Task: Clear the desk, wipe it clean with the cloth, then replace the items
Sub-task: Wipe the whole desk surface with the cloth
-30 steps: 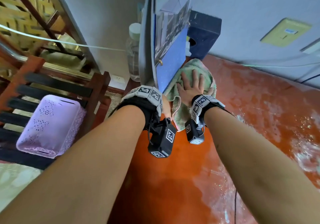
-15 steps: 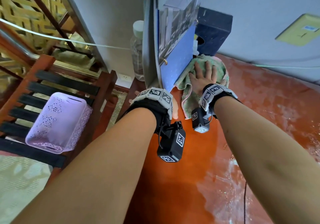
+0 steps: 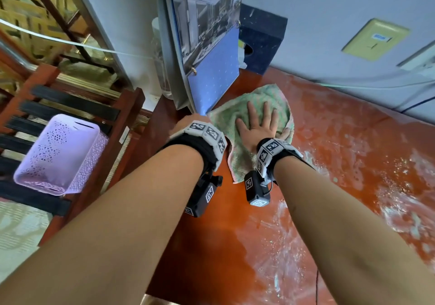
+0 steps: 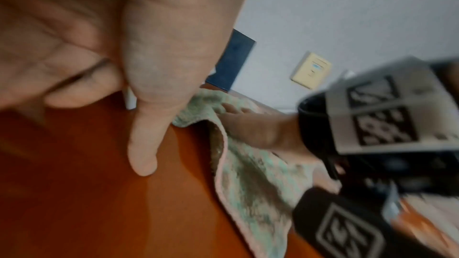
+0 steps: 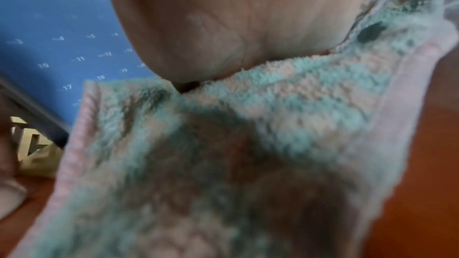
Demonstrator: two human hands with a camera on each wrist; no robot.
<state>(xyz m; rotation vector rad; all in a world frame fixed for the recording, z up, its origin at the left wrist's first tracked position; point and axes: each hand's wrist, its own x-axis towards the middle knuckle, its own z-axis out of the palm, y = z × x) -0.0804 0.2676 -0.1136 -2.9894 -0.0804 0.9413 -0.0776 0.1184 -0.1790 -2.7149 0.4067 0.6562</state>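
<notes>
Your cloth [image 3: 253, 106]: green-and-pink check, pink hem, brown stains. Desk [image 3: 235, 245]: orange-red, whitish smears at 3 o'clock. Basket [image 3: 58, 154] at 9 o'clock: lilac, perforated.

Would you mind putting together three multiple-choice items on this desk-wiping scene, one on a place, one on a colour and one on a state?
1. Where does the cloth lie?
A. in the lilac basket
B. on the red desk beside the blue calendar
C. over the bench slats

2. What colour is the box against the wall behind the cloth?
A. dark blue
B. yellow
C. white

3. How does the right hand meet the cloth?
A. it pinches one corner
B. it hovers clear of it
C. it presses flat on it, fingers spread

Answers:
1 B: the head view shows the cloth spread on the desk, next to the calendar.
2 A: the box at the wall is dark blue.
3 C: the palm lies on the cloth with straight, spread fingers.
</notes>
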